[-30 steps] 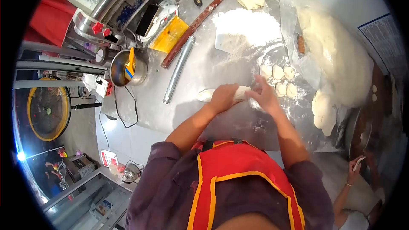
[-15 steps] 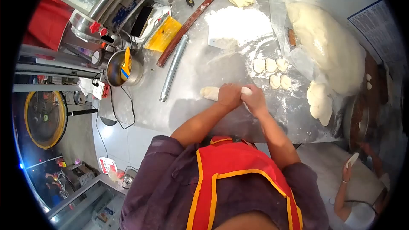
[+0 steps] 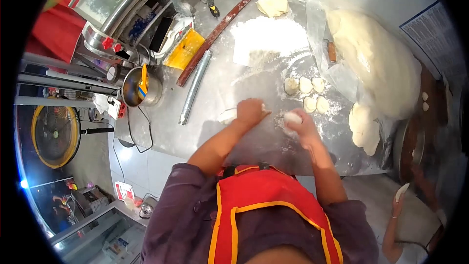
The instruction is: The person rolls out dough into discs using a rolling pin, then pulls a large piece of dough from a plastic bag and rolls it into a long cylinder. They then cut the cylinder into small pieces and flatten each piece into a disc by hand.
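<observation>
My left hand (image 3: 250, 113) is closed around a roll of dough (image 3: 227, 116) lying on the metal worktop; the roll's floury end sticks out to the left. Apart from it, over to the right, my right hand (image 3: 305, 126) grips a small piece of dough (image 3: 292, 117) just above the surface. Beyond that hand, several small rounds of dough (image 3: 306, 85) rest on floured metal. A large heap of white flour (image 3: 271, 36) spreads farther back.
A big mass of dough (image 3: 373, 63) lies at the right on plastic sheeting, with a smaller lump (image 3: 364, 129) below it. Leftward are a metal rod (image 3: 195, 88), a long wooden stick (image 3: 217, 36), a yellow scraper (image 3: 184, 50) and a steel pot (image 3: 141, 88). Another person's hand (image 3: 397, 208) holds dough at lower right.
My hands, together on the dough roll before, have moved apart. A small piece now sits in my right hand, separate from the roll in my left. The view has shifted slightly.
</observation>
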### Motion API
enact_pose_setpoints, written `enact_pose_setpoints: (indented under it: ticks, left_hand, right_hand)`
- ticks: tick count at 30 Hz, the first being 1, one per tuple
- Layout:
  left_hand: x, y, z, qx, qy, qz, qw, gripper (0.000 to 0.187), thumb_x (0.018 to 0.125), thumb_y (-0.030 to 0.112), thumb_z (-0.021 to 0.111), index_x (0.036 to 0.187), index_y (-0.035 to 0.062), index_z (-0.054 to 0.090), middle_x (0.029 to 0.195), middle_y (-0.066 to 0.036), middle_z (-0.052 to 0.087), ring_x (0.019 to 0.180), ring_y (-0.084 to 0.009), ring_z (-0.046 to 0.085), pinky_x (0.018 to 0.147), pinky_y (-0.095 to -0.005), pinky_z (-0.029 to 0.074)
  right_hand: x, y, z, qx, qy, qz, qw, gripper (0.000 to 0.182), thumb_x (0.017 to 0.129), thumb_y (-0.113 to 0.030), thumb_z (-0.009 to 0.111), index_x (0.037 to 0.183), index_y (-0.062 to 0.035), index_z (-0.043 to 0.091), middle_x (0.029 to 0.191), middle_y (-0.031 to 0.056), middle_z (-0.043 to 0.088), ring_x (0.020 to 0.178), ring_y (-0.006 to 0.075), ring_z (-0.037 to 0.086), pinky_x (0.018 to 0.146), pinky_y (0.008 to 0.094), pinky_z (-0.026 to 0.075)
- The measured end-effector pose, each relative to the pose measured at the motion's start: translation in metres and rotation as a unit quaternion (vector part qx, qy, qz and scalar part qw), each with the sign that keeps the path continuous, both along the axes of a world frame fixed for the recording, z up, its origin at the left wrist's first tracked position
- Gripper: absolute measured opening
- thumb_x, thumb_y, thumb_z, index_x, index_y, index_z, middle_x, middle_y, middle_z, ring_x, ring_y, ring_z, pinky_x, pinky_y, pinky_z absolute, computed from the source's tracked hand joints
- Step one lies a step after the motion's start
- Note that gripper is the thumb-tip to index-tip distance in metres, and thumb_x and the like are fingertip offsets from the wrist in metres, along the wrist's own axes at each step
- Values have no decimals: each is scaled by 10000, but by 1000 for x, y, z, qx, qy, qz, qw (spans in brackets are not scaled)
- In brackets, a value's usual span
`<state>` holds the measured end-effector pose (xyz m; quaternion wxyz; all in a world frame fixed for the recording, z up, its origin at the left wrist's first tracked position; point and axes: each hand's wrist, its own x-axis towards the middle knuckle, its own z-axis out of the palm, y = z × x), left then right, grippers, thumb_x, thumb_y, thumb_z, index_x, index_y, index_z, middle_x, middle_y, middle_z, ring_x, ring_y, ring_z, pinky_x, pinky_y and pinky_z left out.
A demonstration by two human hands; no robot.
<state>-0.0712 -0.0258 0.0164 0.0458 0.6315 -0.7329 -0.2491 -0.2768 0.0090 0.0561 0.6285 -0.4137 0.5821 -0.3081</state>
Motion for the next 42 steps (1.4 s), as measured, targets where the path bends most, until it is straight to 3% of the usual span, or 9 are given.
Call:
enact_pose_setpoints:
  ticks: [2, 3, 7, 11, 14, 20, 23, 37, 42]
  left_hand:
    - [16, 7, 2, -75, 41, -31, 996, 620, 675, 402, 822, 1128, 42, 597, 1039, -180, 649, 1027, -355, 603, 839, -439, 502]
    - [18, 12, 4, -52, 44, -37, 997, 819, 606, 398, 876, 1224, 45, 472, 1149, -167, 571, 1120, -354, 520, 914, -416, 457]
    - [24, 37, -1, -101, -45, 70, 991, 763, 603, 413, 873, 1178, 64, 512, 1191, -123, 542, 1131, -320, 493, 950, -429, 406]
    - [31, 34, -9, -73, -28, 70, 995, 623, 661, 364, 848, 1123, 67, 552, 1113, -133, 580, 1079, -329, 527, 900, -432, 429]
    - [38, 32, -9, -54, 51, 1, 997, 532, 697, 334, 823, 1065, 65, 550, 1049, -138, 597, 1047, -328, 543, 873, -428, 432]
    - [43, 29, -10, -47, 143, -66, 986, 439, 720, 331, 792, 1011, 82, 578, 978, -123, 642, 986, -334, 583, 847, -436, 451]
    - [39, 30, -17, -94, 143, -86, 981, 395, 700, 295, 787, 990, 95, 609, 978, -120, 640, 964, -336, 582, 835, -435, 458]
    - [38, 26, -32, -165, 166, -112, 966, 316, 681, 218, 746, 940, 87, 623, 864, -111, 655, 874, -305, 621, 819, -419, 476]
    - [32, 19, -22, -84, 72, -126, 986, 220, 678, 232, 725, 846, 97, 678, 814, -114, 681, 834, -304, 653, 798, -404, 486]
  right_hand:
    - [-14, -18, -25, -108, 36, -19, 993, 442, 735, -49, 755, 1142, -30, 582, 925, 52, 635, 843, 144, 606, 704, 292, 503]
    - [-26, -26, -61, -153, 187, 29, 970, 433, 796, -123, 721, 1178, -24, 542, 1013, 104, 652, 903, 223, 633, 774, 338, 508]
    - [-11, -34, -58, -242, 426, 138, 861, 347, 899, -212, 595, 1185, -19, 563, 1128, 217, 616, 1057, 385, 573, 914, 464, 458]
    - [-7, -30, -18, -262, 460, 183, 828, 417, 883, -197, 623, 1258, -28, 555, 1161, 220, 613, 1102, 394, 559, 933, 471, 452]
    - [9, -24, -10, -291, 266, 153, 906, 527, 847, -204, 692, 1316, -30, 528, 1172, 194, 619, 1104, 321, 580, 944, 409, 461]
    - [57, -13, -50, -15, -55, 82, 995, 577, 765, -191, 781, 1274, -13, 576, 1026, 102, 647, 924, 141, 608, 803, 288, 503]
    - [69, -2, -49, -2, 6, 55, 998, 484, 790, -60, 746, 1239, 4, 579, 1038, 96, 656, 897, 141, 619, 793, 280, 505]
    - [90, 10, -40, -85, 135, -2, 987, 362, 772, -88, 724, 1108, 2, 621, 918, 56, 662, 821, 135, 625, 734, 280, 508]
    - [101, 8, -49, -54, 172, -53, 982, 259, 761, -46, 701, 1011, -1, 651, 842, 39, 661, 738, 108, 600, 661, 261, 487]
